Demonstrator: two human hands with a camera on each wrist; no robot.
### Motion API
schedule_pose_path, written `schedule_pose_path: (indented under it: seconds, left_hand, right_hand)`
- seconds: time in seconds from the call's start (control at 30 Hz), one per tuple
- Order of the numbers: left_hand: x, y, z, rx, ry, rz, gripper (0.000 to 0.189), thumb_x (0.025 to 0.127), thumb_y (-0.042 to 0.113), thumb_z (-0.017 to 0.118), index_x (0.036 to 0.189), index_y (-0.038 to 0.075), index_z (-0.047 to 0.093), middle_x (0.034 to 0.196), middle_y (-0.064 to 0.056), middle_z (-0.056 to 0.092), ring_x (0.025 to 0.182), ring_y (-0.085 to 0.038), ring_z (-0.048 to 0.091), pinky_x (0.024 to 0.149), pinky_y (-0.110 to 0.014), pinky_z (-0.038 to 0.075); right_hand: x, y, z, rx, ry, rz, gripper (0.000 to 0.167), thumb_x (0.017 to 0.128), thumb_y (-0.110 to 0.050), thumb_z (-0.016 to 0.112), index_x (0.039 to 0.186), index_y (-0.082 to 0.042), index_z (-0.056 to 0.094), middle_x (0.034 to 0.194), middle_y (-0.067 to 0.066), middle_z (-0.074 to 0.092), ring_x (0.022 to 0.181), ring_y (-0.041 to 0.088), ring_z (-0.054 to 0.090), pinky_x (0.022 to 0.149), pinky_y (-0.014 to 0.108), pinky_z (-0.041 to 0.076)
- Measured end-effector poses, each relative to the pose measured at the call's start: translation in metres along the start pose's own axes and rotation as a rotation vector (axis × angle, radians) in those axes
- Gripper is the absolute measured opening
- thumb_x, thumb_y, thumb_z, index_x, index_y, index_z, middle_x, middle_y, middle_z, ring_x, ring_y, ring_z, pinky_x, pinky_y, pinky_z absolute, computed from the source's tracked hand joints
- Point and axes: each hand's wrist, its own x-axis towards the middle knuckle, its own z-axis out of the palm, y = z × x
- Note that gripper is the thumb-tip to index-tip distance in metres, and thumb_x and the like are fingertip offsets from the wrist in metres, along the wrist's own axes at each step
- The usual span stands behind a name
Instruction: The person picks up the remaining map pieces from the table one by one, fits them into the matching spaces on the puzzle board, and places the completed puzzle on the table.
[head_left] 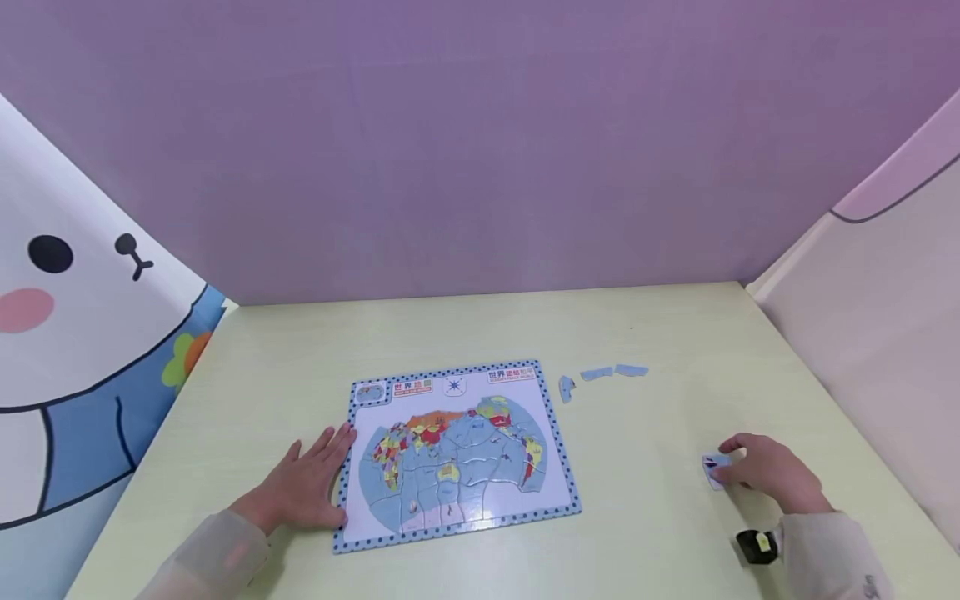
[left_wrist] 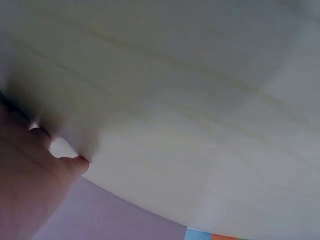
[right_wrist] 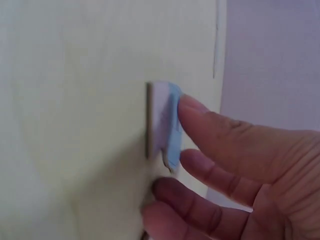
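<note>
A world map puzzle board (head_left: 457,462) with a blue dotted border lies on the table, its map largely made up of fitted pieces. My left hand (head_left: 309,483) rests at the board's left edge, fingers spread and fingertips touching the border. In the left wrist view only part of that hand (left_wrist: 40,175) shows. Over the right side of the table, my right hand (head_left: 768,471) pinches a puzzle piece (head_left: 714,472). The right wrist view shows this light blue and whitish piece (right_wrist: 162,120) on edge, with the thumb against its blue side.
Three loose blue puzzle pieces lie beyond the board's right side: one curved piece (head_left: 566,388) near its corner, a strip (head_left: 597,373) and another strip (head_left: 632,370). A purple partition (head_left: 480,167) stands behind the pale table (head_left: 645,550). Printed panels flank both sides.
</note>
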Motion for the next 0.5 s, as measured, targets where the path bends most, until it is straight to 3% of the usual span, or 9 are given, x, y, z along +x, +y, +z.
schedule_pose_path:
  seconds: [0.2,0.3,0.5]
  left_hand:
    - [-0.002,-0.001,-0.004,0.006,-0.013,-0.001,0.113,0.067,0.057,0.071,0.149,-0.003,0.021,0.156,-0.02,0.021,0.141,-0.043,0.017,0.104,-0.072,0.013]
    - [-0.004,-0.004,-0.008,0.003,0.003,0.04,0.123,0.063,0.07,0.07,0.149,-0.004,0.022,0.155,-0.022,0.022,0.14,-0.044,0.018,0.103,-0.073,0.015]
    - [-0.008,-0.013,-0.008,0.044,0.043,0.125,0.142,0.048,0.083,0.069,0.147,-0.007,0.022,0.153,-0.026,0.024,0.139,-0.047,0.019,0.101,-0.072,0.018]
  right_hand:
    - [0.009,-0.005,0.001,-0.039,0.027,-0.033,0.051,0.079,-0.035,0.076,0.108,0.004,0.059,0.096,0.02,0.062,0.081,0.027,0.056,0.065,0.044,0.044]
    - [0.013,-0.008,0.0,-0.05,0.032,-0.069,0.044,0.079,-0.032,0.075,0.101,0.003,0.06,0.098,0.023,0.061,0.081,0.028,0.056,0.065,0.044,0.045]
    - [0.021,-0.01,-0.001,-0.047,0.011,-0.096,0.039,0.079,-0.03,0.076,0.093,0.003,0.061,0.09,0.014,0.063,0.081,0.027,0.056,0.068,0.045,0.046]
